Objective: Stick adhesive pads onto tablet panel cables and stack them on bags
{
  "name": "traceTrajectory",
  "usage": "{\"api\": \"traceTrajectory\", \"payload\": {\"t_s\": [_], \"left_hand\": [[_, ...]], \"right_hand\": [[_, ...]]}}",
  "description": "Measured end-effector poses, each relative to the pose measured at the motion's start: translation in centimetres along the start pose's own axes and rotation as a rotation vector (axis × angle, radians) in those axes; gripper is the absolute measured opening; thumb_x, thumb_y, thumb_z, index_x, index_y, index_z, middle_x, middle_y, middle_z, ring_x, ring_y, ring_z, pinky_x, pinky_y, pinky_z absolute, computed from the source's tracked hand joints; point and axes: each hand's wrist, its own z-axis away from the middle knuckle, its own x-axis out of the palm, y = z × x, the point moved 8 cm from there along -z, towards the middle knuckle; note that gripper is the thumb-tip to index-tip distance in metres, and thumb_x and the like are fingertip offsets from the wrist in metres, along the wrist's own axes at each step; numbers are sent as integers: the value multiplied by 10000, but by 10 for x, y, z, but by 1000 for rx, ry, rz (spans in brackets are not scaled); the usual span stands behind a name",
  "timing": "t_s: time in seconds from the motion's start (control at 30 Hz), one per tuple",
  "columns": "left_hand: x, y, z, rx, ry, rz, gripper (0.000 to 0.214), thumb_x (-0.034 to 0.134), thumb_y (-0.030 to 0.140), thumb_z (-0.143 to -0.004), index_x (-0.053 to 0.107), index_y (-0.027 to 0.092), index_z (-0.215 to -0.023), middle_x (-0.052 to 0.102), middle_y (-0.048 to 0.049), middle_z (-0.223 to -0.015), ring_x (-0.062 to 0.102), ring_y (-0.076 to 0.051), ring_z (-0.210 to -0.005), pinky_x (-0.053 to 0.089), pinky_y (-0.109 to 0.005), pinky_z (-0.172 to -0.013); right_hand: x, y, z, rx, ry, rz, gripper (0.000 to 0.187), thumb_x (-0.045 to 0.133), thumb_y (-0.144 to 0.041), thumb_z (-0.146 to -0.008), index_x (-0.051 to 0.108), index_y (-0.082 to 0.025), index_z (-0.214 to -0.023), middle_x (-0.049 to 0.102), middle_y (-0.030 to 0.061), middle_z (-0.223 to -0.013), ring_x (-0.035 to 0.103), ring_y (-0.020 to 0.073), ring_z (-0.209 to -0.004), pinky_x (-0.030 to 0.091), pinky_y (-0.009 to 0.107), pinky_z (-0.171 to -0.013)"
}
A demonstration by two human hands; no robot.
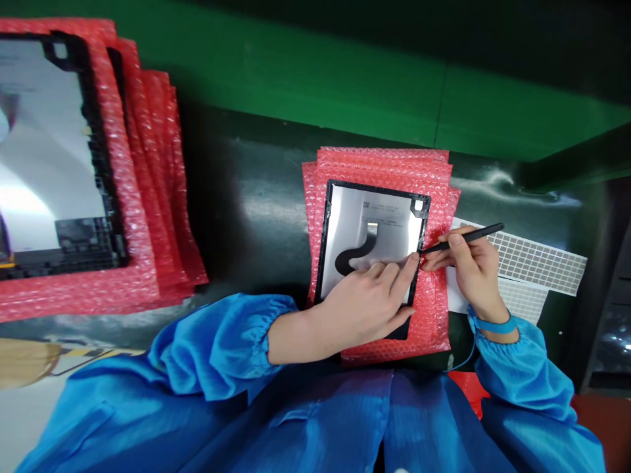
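Observation:
A tablet screen panel in a black frame lies with its silver back up on a stack of red bubble-wrap bags. A black ribbon cable curves across its back. My left hand rests over the panel's lower part with fingers stretched out. Its index fingertip presses on the right edge of the frame. My right hand pinches black tweezers, their tip at that same edge, just beside my left index finger. The tip itself is too small to make out.
Sheets of small grey square stickers lie to the right, partly under my right hand. At the left stands a bigger-looking stack of red bubble-wrap bags with another framed panel on top. A green wall runs behind the dark bench.

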Motion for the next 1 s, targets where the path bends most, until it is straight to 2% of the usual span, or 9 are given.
{"api": "traceTrajectory", "payload": {"t_s": [0.17, 0.3, 0.37, 0.43, 0.53, 0.6, 0.7, 0.83, 1.0], "left_hand": [[3, -2, -4, -7, -72, -4, 756, 571, 488, -1068, 448, -76, -1557, 735, -207, -1106, 752, -317, -933, 632, -424, -754], [-2, -3, -7, -26, -57, -20, 730, 578, 507, -1069, 486, -51, -1532, 751, -203, -1138, 768, -302, -910, 624, -402, -725], [-11, -1, -10, -47, 2, -56, 652, 568, 490, -1078, 553, -32, -1468, 758, -199, -1132, 764, -297, -905, 612, -394, -701], [-22, 9, -14, -20, 98, -86, 569, 542, 448, -1094, 605, -16, -1418, 765, -186, -1103, 752, -295, -935, 606, -395, -733], [-26, 43, -19, 169, 198, -61, 507, 535, 419, -1097, 666, 20, -1381, 772, -171, -1160, 732, -294, -1043, 594, -403, -864], [-16, 67, -22, 294, 186, -39, 535, 586, 462, -1070, 683, 48, -1395, 720, -180, -1391, 679, -320, -1253, 547, -433, -1050], [9, 85, -27, 334, 91, -52, 727, 657, 599, -1003, 631, 70, -1501, 517, -177, -1665, 499, -376, -1511, 388, -497, -1255], [32, 87, -28, 306, -12, -112, 812, 639, 675, -990, 611, 67, -1528, 491, -209, -1676, 487, -405, -1523, 364, -529, -1258], [31, 85, -28, 300, -17, -132, 782, 644, 655, -993, 618, 78, -1521, 478, -215, -1684, 480, -401, -1529, 358, -529, -1255]], "right_hand": [[-8, -4, -1, -52, 38, -69, 329, 729, -580, -998, 690, -255, -974, 780, -9, -698, 778, 184, -544, 659, 263, -487], [-40, -24, 14, -147, 193, -18, 285, 734, -538, -1010, 719, -254, -983, 817, 14, -764, 795, 192, -575, 670, 276, -524], [-60, -31, 30, -174, 263, 36, 262, 739, -500, -1017, 729, -240, -986, 816, 19, -763, 790, 193, -567, 663, 281, -523], [-77, -34, 48, -187, 310, 98, 240, 739, -463, -1024, 737, -227, -983, 809, 19, -737, 781, 196, -552, 659, 289, -526], [-97, -27, 77, -177, 344, 197, 194, 730, -401, -1036, 751, -214, -986, 795, 16, -703, 785, 212, -564, 667, 310, -553], [-105, -18, 92, -154, 354, 253, 178, 721, -385, -1041, 756, -218, -991, 795, 16, -715, 796, 224, -588, 673, 323, -566], [-110, -2, 108, -117, 339, 314, 182, 709, -399, -1047, 753, -228, -1003, 812, 24, -779, 802, 225, -603, 675, 326, -567], [-105, 15, 116, -85, 287, 353, 178, 693, -392, -1059, 751, -230, -1016, 800, 14, -737, 798, 212, -604, 676, 312, -596], [-105, 22, 119, -85, 304, 371, 178, 670, -389, -1073, 742, -234, -1024, 799, 12, -731, 799, 207, -630, 666, 311, -630]]}}
